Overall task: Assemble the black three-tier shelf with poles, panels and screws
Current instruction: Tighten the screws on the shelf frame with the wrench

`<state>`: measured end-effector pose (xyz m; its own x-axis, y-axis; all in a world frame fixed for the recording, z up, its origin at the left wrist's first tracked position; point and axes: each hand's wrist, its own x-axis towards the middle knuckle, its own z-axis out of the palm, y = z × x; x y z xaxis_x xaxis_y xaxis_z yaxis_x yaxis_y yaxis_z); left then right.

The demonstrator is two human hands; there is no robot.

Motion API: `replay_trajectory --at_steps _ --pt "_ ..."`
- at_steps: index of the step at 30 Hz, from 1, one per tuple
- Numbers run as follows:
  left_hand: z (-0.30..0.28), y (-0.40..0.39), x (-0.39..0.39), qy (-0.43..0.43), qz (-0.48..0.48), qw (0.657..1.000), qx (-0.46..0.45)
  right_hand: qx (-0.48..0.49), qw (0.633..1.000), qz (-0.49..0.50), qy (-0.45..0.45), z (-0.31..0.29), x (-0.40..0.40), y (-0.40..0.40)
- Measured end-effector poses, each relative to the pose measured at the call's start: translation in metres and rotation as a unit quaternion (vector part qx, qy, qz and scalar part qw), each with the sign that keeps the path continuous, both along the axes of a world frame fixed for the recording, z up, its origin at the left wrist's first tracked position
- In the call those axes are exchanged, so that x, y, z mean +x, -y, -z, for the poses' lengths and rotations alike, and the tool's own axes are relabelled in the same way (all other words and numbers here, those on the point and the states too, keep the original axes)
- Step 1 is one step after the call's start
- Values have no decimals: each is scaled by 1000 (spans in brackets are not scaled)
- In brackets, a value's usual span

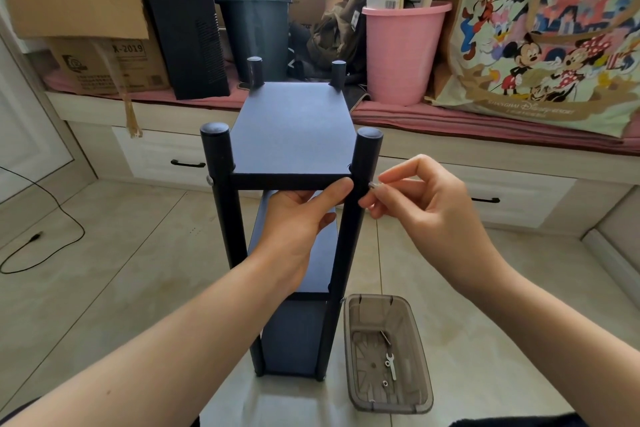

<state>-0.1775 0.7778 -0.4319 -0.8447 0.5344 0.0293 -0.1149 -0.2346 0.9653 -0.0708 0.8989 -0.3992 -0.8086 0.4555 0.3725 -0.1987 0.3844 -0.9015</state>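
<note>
While left hand grips top panel, right fingers pinch one screw against near-right pole; four poles, three panels.

1. Two bare forearms in view, no sleeves anywhere along the visible length.
2. Left hand: bare, no glove, ring or strap visible.
3. Right hand: bare too, nothing on fingers or wrist.
4. Fingernails short, unpainted where visible, e.g. left thumb.
5. Dark fabric at bottom edge and a dark patch at bottom left under the left arm; prob. clothing, type can't be told.
</note>
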Motion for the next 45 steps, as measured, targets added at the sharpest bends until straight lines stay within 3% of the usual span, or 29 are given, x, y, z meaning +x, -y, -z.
replay_trajectory --at_steps 4,12,17,21,23,25,27,31,36,40,45 --pt "0 0 0 -3 -4 1000 0 -92 995 -23 18 -4 0 0" --pt "2 0 1 -8 -8 1000 0 11 999 27 30 -3 -1 -3" --pt "2 -1 1 -12 -7 1000 0 266 959 98 -5 -5 1 -1" --pt "2 -1 2 -15 -12 1000 -5 361 925 120 -21 -3 1 1" --pt "2 -1 2 -16 -10 1000 -4 285 951 116 1 -4 0 0" --pt "2 -1 3 -14 -7 1000 -3 79 994 62 30 -8 -1 0" --pt "1 -2 3 -13 -7 1000 -3 -31 998 42 44 -8 -2 0" --pt "2 -1 3 -14 -10 1000 -3 125 987 90 34 -5 -5 2" --pt "1 -1 4 -19 -11 1000 0 216 970 107 15 -3 -7 3" --pt "-1 0 4 -23 -17 1000 -8 29 997 56 52 -5 -9 -5" --pt "0 8 7 -80 -28 994 -63 -113 989 -15 89 -3 -13 -17"
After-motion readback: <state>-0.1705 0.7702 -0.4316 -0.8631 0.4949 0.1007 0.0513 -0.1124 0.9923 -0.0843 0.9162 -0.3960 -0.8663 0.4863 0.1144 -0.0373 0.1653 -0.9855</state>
